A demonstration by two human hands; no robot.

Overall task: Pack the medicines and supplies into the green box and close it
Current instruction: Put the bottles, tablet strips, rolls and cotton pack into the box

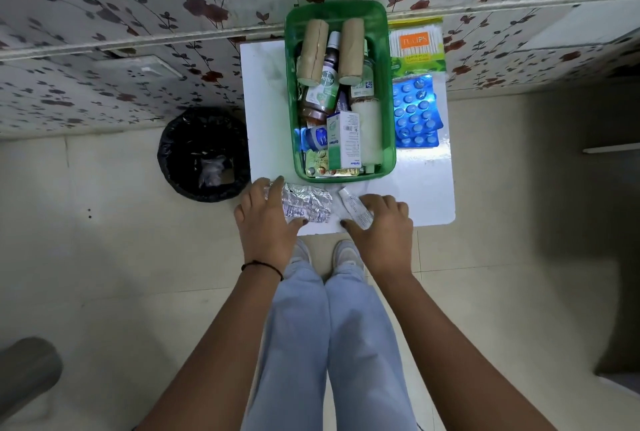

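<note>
The green box (390, 125) stands open on the white table (422, 188), filled with two tan bandage rolls, a brown Dettol bottle, a clear bottle, a white-green carton and small packs. At the table's near edge my left hand (266, 219) rests on crumpled silver blister strips (308, 203), fingers curled around their left end. My right hand (381, 226) lies over a small white tube (353, 208), fingers on it. Blue blister packs (415, 111) and a cotton swab pack (415, 44) lie right of the box. No lid is visible.
A black-lined waste bin (204, 156) stands on the floor left of the table. The floral-papered wall (138, 32) runs behind the table. My legs and shoes are under the near edge. A grey object (24, 371) sits at the lower left.
</note>
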